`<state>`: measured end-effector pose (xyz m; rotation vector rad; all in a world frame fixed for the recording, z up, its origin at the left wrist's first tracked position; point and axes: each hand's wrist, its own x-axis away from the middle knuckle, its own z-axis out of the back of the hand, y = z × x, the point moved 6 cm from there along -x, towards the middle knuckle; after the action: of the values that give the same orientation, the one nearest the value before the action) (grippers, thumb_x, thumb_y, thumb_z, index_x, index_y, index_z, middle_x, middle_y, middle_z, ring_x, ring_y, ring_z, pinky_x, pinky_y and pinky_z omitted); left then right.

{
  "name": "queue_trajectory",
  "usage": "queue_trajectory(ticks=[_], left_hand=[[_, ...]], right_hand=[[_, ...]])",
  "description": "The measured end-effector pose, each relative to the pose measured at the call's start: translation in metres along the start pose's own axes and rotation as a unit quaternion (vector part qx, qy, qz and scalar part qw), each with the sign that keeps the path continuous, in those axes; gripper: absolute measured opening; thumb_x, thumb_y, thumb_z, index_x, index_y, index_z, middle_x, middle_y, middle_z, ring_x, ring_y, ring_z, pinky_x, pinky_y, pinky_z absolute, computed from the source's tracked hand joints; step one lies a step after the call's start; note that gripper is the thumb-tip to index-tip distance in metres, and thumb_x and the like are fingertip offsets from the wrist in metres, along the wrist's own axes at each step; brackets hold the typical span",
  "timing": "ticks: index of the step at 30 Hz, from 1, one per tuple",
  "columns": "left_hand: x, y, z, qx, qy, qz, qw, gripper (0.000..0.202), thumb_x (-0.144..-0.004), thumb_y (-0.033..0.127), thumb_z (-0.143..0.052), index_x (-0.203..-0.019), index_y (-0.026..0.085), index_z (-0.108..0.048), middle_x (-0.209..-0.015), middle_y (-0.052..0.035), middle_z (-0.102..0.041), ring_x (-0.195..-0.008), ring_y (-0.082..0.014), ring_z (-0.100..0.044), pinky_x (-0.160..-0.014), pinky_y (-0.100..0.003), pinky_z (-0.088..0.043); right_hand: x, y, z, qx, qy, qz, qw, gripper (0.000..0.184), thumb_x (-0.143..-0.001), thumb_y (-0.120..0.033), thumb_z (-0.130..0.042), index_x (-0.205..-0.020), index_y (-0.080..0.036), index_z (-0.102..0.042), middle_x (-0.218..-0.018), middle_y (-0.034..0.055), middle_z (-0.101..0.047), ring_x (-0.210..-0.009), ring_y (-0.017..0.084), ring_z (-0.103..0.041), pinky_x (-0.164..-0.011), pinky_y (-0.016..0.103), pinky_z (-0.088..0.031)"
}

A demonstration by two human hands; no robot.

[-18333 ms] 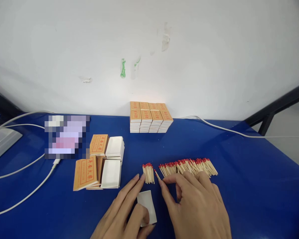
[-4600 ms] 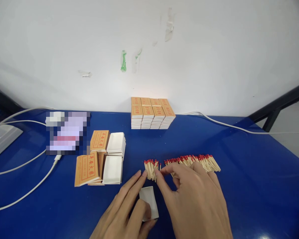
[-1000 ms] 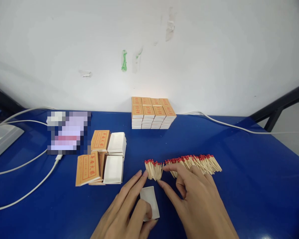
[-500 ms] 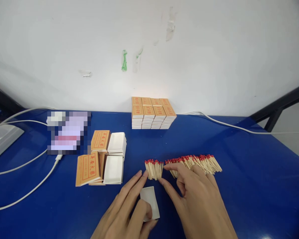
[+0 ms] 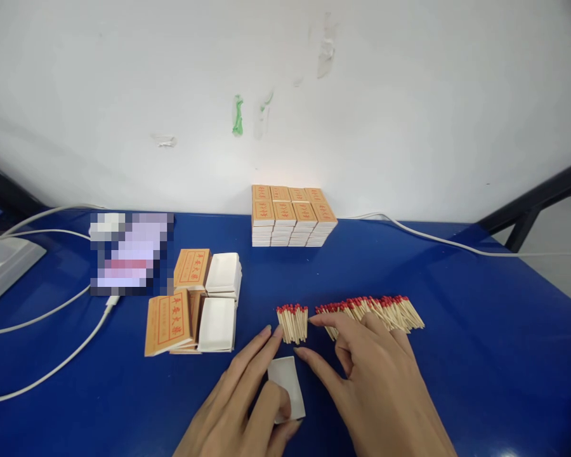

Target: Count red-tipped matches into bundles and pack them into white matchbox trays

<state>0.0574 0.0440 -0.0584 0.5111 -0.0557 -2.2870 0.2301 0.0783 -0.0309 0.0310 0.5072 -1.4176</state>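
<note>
Bright, diffuse lt., faint glare on blue tabletop [image 5: 480, 355], pixelated phone [image 5: 136, 254], wide-angle dist. nr. edges

indoor work spot, seemingly a small workshop, though i can't rule out an office. a glossy blue desk [image 5: 476, 355] stands against a white wall [image 5: 409, 95] marked with ragged patches [image 5: 238, 114], some green. black metal bars [image 5: 552, 192] slope at either side of it. white cables [image 5: 504, 255] trail across the surface, one leading to a pixelated device [image 5: 136, 247]. what tips me towards a workshop is the stock laid out here: a neat block of stacked matchboxes [image 5: 290, 219], white trays [image 5: 217, 322] and loose matches [image 5: 380, 309].
</note>
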Motion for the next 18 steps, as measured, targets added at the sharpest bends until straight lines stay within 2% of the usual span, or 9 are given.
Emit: queue_trajectory(ticks=[5,11,18], left_hand=[[0.0016,-0.0002,0.0,0.005,0.0,0.003,1.0,0.014,-0.103,0.022,-0.066,-0.098,0.027,-0.054,-0.165,-0.0221,-0.058,-0.158,-0.0308,-0.051,-0.111,-0.04,-0.063],[-0.0007,0.0008,-0.0015,0.002,0.004,-0.001,1.0,0.015,-0.103,0.023,-0.066,-0.098,0.027,-0.052,-0.164,-0.0237,-0.059,-0.158,-0.0312,-0.051,-0.111,-0.041,-0.063],[0.0009,0.0003,0.0004,-0.004,0.011,-0.001,1.0,0.016,-0.103,0.024,-0.067,-0.098,0.027,-0.053,-0.164,-0.0223,-0.059,-0.158,-0.0304,-0.05,-0.111,-0.041,-0.062]], right_hand=[[-0.0036,-0.0025,0.002,0.005,0.014,0.004,1.0,0.04,-0.115,-0.051,-0.044,-0.105,-0.025,-0.072,-0.072,0.0035,-0.065,-0.08,0.032,-0.07,-0.072,0.044,-0.046],[-0.002,0.0016,0.0015,-0.007,0.012,0.003,1.0,0.042,-0.115,-0.054,-0.044,-0.106,-0.025,-0.073,-0.074,0.0039,-0.065,-0.084,0.031,-0.069,-0.076,0.045,-0.046],[0.0007,0.0,0.004,-0.049,0.001,-0.002,0.999,0.028,-0.115,-0.045,-0.049,-0.111,-0.028,-0.071,-0.087,0.0015,-0.074,-0.087,0.028,-0.07,-0.081,0.044,-0.045]])
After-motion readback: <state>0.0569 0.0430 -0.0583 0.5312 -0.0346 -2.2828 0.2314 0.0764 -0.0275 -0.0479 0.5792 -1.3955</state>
